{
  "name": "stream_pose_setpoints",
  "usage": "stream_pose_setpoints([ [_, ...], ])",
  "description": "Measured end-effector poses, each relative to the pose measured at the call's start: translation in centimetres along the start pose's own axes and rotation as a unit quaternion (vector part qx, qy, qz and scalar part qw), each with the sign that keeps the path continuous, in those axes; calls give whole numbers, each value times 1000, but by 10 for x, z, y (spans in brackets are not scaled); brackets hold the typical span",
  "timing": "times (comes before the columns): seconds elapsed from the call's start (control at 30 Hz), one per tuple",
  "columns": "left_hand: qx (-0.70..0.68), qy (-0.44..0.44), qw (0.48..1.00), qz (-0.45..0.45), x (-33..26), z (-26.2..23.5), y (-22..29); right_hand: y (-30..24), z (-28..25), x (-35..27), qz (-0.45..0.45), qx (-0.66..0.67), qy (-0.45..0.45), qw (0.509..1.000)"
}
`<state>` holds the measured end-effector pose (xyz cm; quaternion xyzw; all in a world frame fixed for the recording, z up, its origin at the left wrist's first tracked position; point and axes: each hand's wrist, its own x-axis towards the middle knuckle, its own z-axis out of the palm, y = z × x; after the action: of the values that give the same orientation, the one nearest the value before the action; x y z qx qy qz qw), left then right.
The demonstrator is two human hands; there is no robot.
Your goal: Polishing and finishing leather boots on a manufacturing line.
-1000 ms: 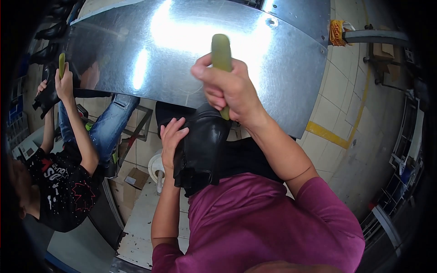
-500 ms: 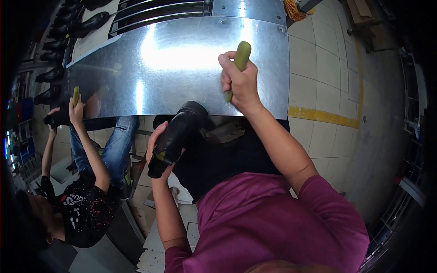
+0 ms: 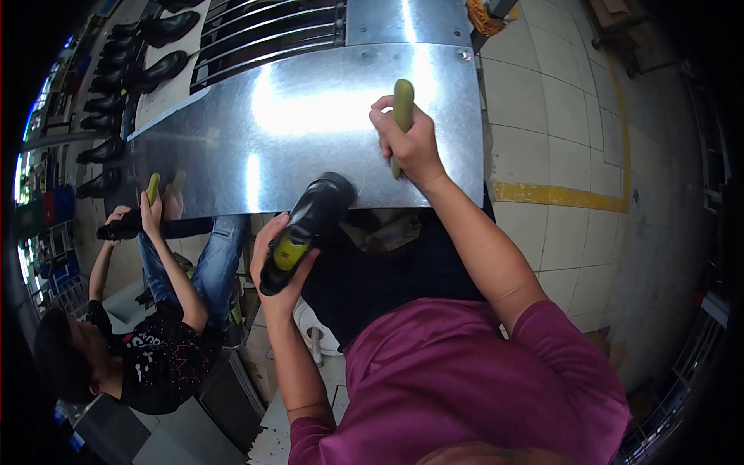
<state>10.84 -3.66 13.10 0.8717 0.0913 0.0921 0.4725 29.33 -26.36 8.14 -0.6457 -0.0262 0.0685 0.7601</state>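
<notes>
My left hand (image 3: 273, 267) grips a black shoe (image 3: 310, 221) by its heel end, sole side up with a yellow-green patch showing, the toe pointing toward the shiny metal table (image 3: 310, 132). My right hand (image 3: 409, 143) is closed around a yellow-green handled brush (image 3: 402, 108), held upright above the table's near edge, just right of the shoe's toe. The brush's lower end is hidden behind my fingers.
A co-worker in a black shirt (image 3: 155, 356) sits at my left, raising a similar green tool (image 3: 153, 188) and a dark shoe (image 3: 120, 230). Rows of black shoes (image 3: 139, 46) line a rack beyond the table. Tiled floor with a yellow line (image 3: 558, 194) lies to the right.
The shoe has dropped lower and tipped sole-up in my left hand. My right hand with the brush has drawn away from the shoe, up over the table.
</notes>
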Motion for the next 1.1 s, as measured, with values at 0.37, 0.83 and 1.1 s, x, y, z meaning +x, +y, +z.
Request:
stream_pose_setpoints([
  [0.37, 254, -101, 913, 302, 23, 23, 33, 2, -6, -6, -31, 9, 23, 999],
  [0.83, 199, -80, 935, 283, 23, 19, 29, 9, 3, -5, -8, 19, 20, 1000],
  [1.1, 177, -61, 939, 288, 16, 18, 18, 16, 7, -10, -21, 46, 19, 999],
])
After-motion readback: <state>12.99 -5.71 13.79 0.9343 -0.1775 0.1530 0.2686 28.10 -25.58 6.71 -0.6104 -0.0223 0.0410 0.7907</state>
